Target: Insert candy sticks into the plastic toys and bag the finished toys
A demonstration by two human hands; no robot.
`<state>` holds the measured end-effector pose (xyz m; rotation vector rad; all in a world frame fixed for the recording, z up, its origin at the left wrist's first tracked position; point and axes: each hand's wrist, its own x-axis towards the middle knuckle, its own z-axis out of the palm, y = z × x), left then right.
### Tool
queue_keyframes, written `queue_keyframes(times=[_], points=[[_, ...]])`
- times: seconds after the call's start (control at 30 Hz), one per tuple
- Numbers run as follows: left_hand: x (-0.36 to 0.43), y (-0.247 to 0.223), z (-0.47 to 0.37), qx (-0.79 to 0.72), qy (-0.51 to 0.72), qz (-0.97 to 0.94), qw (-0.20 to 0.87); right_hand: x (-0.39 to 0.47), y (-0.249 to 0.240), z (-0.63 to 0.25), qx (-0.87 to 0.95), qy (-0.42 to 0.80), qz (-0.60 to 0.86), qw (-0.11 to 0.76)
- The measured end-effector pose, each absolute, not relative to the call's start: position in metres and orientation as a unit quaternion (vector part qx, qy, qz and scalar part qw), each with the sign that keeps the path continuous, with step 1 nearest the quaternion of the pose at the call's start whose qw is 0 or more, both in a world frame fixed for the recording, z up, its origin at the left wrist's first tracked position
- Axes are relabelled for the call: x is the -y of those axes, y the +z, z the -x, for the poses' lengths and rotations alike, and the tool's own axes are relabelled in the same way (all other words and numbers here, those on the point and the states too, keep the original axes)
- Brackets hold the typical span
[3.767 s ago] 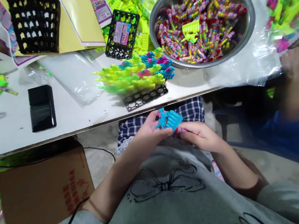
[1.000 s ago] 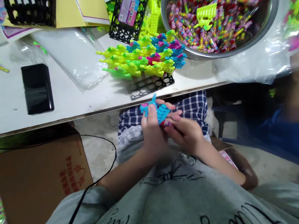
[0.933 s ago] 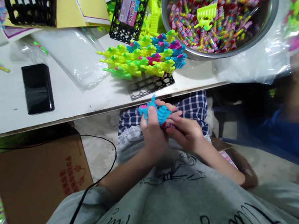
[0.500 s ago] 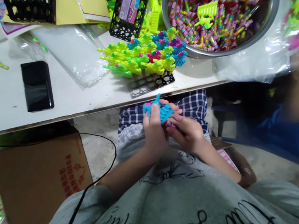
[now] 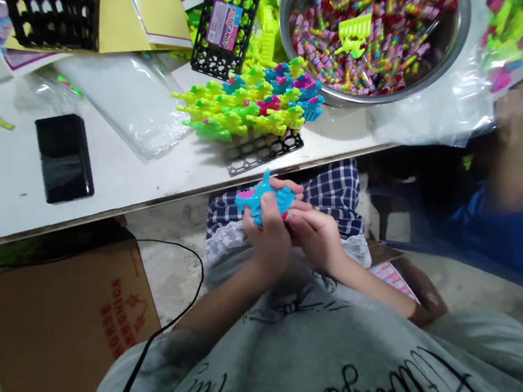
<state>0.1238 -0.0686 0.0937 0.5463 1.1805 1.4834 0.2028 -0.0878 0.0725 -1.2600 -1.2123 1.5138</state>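
Above my lap, my left hand (image 5: 269, 236) grips a blue plastic animal-shaped toy (image 5: 255, 202) with a pink part, its thumb pressed on top. My right hand (image 5: 316, 230) is closed against the toy's right underside. Its fingers pinch a small candy tube (image 5: 285, 216), of which only a red end shows; the rest is hidden. In front of my hands, at the table edge, a black plastic rack (image 5: 268, 152) bears rows of yellow, green, blue and pink toys (image 5: 250, 105) standing close together.
A metal basin (image 5: 461, 19) full of candy tubes stands at the back right, a yellow toy (image 5: 356, 35) on top. A black box-like object (image 5: 64, 158), plastic bags (image 5: 131, 104) and another black rack (image 5: 224, 25) lie on the table. A co-worker's blurred arm (image 5: 516, 152) is at right.
The blue toy has turned in my left hand, its pink part now further left. My right hand has shifted slightly left, and less of the tube shows.
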Motion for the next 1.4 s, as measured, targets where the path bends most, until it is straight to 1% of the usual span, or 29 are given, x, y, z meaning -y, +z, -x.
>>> queue_keyframes(times=[0.1, 0.2, 0.27, 0.4, 0.5, 0.6, 0.7, 0.83, 1.0, 1.07, 1.13, 1.23, 1.3, 1.4], points=[[0.066, 0.095, -0.121, -0.520, 0.607, -0.217, 0.560, 0.086, 0.070, -0.201, 0.430, 0.649, 0.494, 0.386], [0.064, 0.095, -0.116, -0.530, 0.565, -0.187, 0.603, 0.077, 0.073, -0.206, 0.493, 0.612, 0.490, 0.378], [0.063, 0.093, -0.113, -0.522, 0.564, -0.156, 0.621, 0.072, 0.077, -0.210, 0.525, 0.581, 0.495, 0.376], [0.061, 0.088, -0.109, -0.511, 0.553, -0.097, 0.651, 0.067, 0.080, -0.213, 0.506, 0.622, 0.471, 0.367], [0.061, 0.086, -0.108, -0.529, 0.530, -0.104, 0.655, 0.065, 0.082, -0.211, 0.523, 0.629, 0.473, 0.326], [0.063, 0.085, -0.106, -0.529, 0.538, -0.159, 0.636, 0.063, 0.084, -0.210, 0.575, 0.581, 0.496, 0.293], [0.065, 0.085, -0.106, -0.511, 0.532, -0.214, 0.640, 0.064, 0.085, -0.208, 0.635, 0.510, 0.512, 0.273], [0.069, 0.089, -0.109, -0.453, 0.585, -0.270, 0.617, 0.072, 0.083, -0.202, 0.675, 0.422, 0.524, 0.303], [0.071, 0.096, -0.113, -0.415, 0.620, -0.268, 0.610, 0.076, 0.079, -0.200, 0.701, 0.384, 0.502, 0.331], [0.069, 0.095, -0.114, -0.418, 0.619, -0.270, 0.607, 0.076, 0.076, -0.199, 0.698, 0.393, 0.498, 0.333], [0.067, 0.090, -0.112, -0.428, 0.611, -0.273, 0.607, 0.075, 0.074, -0.199, 0.681, 0.430, 0.490, 0.334], [0.064, 0.080, -0.103, -0.464, 0.622, -0.282, 0.565, 0.073, 0.075, -0.202, 0.624, 0.502, 0.485, 0.352], [0.063, 0.076, -0.093, -0.470, 0.622, -0.316, 0.541, 0.070, 0.079, -0.206, 0.594, 0.519, 0.496, 0.362], [0.061, 0.075, -0.074, -0.486, 0.540, -0.376, 0.576, 0.064, 0.087, -0.212, 0.538, 0.562, 0.514, 0.363]])
